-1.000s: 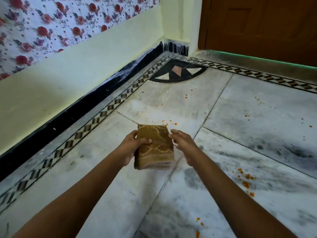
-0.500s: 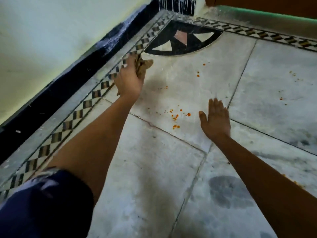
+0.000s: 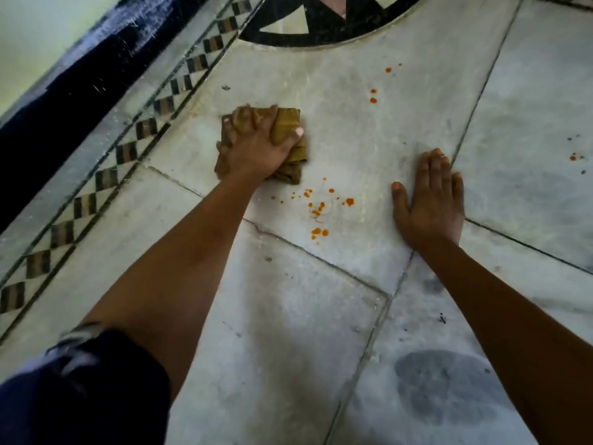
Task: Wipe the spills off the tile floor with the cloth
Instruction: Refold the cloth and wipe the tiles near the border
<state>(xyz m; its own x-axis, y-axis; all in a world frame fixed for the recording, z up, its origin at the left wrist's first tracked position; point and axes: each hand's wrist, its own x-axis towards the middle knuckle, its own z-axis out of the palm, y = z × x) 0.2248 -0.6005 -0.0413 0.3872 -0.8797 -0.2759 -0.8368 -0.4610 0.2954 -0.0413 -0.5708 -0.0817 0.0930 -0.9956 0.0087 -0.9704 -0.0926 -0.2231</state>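
A folded brown-yellow cloth (image 3: pixel 288 119) lies bunched on the pale marble tile floor (image 3: pixel 359 142). My left hand (image 3: pixel 256 146) lies on top of it, fingers dug into the folds and thumb hooked round its right side, pressing it down. A cluster of orange spill drops (image 3: pixel 321 208) sits just below and to the right of the cloth, untouched by it. My right hand (image 3: pixel 430 200) lies flat on the tile to the right of that cluster, fingers straight, holding nothing.
More orange drops (image 3: pixel 373 96) lie farther up the same tile, and a few (image 3: pixel 574 157) on the tile at the right. A checkered border strip (image 3: pixel 128 149) and black skirting (image 3: pixel 64 101) run along the wall at left. A black inlay (image 3: pixel 321 30) is at the top.
Both hands held the cloth in the air a second ago. My left hand then swung it towards the wall and has now brought it down onto the tile; my right hand has settled flat on the floor.
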